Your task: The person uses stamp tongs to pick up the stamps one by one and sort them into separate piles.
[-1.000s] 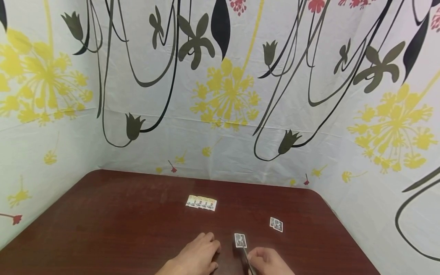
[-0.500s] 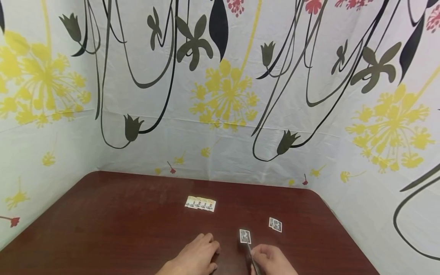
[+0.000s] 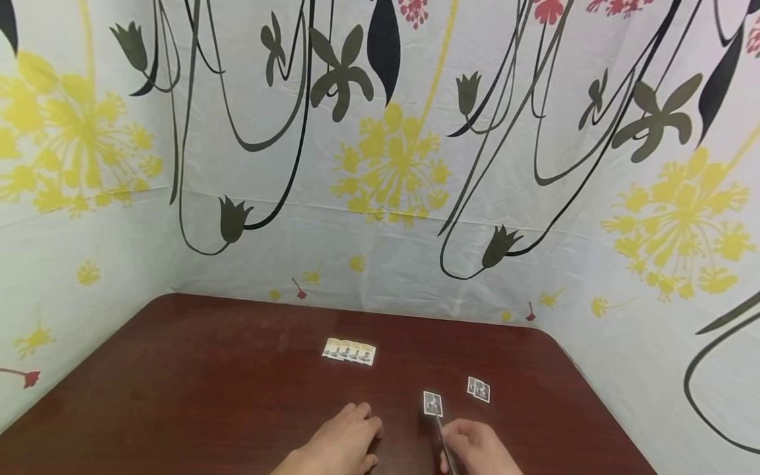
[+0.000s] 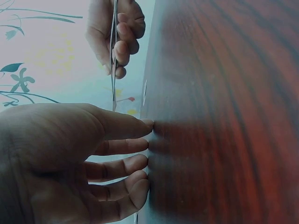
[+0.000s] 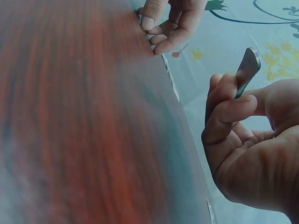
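Note:
My right hand (image 3: 481,445) grips metal tweezers (image 3: 445,441) between thumb and fingers; their two thin arms show in the left wrist view, and their flat end (image 5: 249,67) sticks up past the fingers in the right wrist view. At the tips of the tweezers is a small white-bordered card (image 3: 433,404) with a grey picture, held over the table. Two similar cards (image 3: 481,390) overlap on the table to the right of it. My left hand (image 3: 341,442) rests its fingertips on the tabletop, fingers gently bent and holding nothing.
Toward the back of the dark red wooden table (image 3: 225,369), several yellow-and-white cards (image 3: 350,351) lie in an overlapping row. A white curtain (image 3: 285,264) with flower prints encloses the far side and both flanks.
My right hand has moved to the right and slightly forward, carrying the tweezers and the card nearer to the two overlapping cards. The left hand has stayed in place.

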The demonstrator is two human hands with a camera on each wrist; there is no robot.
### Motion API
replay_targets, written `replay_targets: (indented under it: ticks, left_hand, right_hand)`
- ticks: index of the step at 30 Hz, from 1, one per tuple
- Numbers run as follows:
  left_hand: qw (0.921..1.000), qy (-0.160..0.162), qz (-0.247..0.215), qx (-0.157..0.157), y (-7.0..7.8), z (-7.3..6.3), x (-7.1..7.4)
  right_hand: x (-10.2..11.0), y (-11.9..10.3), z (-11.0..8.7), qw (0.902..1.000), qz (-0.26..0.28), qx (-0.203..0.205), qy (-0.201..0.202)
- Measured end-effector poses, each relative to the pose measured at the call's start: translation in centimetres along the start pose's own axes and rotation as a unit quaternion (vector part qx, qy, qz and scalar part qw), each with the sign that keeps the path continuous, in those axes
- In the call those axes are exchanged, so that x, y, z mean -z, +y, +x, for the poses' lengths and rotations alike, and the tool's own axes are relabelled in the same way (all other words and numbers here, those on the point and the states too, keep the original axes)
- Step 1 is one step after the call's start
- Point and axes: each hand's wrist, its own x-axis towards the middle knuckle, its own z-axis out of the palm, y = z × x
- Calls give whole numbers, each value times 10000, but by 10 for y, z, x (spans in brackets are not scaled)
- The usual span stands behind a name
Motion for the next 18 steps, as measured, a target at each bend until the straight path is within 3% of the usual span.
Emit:
replay_targets:
  ticks: [11,18]
  left_hand:
    - [9998,-155,-132,78,1,0,2]
    - [9999,-78,-88,73,2,0,1]
  right_hand:
    - [12,-2,-2,9989,-313,193,291]
    - [19,-2,-2,9985,-256,-6,488]
